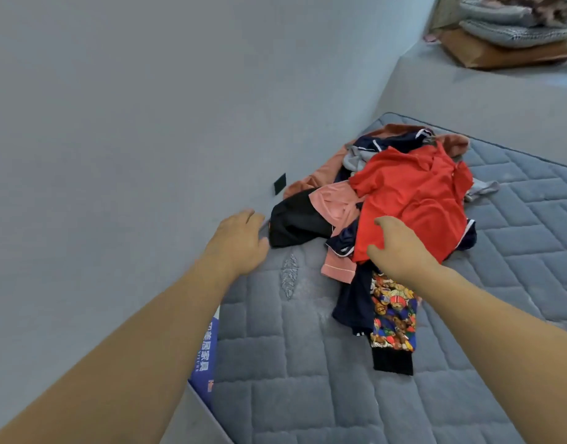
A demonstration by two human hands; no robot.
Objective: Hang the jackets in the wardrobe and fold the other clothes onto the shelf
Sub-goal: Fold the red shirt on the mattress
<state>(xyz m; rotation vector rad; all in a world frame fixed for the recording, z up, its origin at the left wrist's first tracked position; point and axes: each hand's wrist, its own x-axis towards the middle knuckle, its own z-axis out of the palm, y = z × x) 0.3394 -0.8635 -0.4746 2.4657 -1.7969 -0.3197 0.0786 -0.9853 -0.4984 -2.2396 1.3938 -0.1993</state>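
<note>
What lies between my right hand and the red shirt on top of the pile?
Nothing visible. The right hand is already over the near edge of the red shirt, which lies on top of the clothes pile on the mattress. The left hand is open beside the pile.

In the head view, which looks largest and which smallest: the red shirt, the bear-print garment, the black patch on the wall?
1. Red shirt, largest.
2. Bear-print garment, partly under other clothes, so only its visible part counts.
3. Black patch, smallest by far.
</note>
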